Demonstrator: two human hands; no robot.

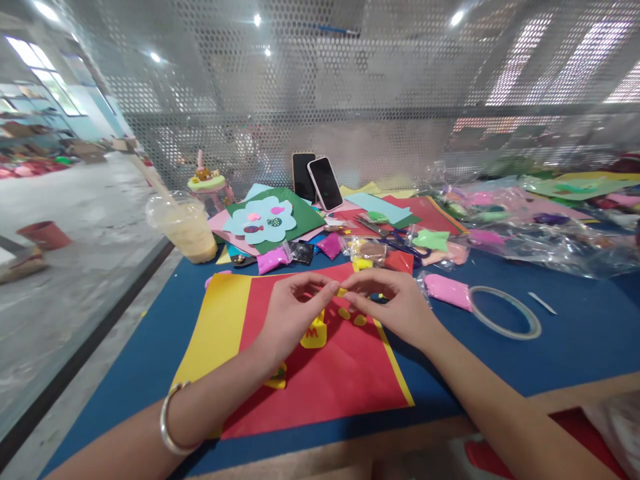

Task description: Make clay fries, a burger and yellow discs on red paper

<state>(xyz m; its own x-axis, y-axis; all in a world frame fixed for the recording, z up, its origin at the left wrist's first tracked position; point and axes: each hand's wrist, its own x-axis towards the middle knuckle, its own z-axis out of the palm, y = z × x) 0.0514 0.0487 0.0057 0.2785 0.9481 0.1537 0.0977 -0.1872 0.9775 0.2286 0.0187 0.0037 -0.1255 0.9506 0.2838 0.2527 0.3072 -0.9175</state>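
Yellow clay point(342, 292) sat pinched between the fingertips of left hand point(293, 313) and right hand point(395, 303) — held above the red paper point(325, 380); finished yellow pieces point(351, 316) lay beneath, close for reach.

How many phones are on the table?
2. Both phones stand propped against the mesh wall at the back: a dark one on the left and a pink-edged one leaning beside it, overlapping it. More may hide under the paper piles.
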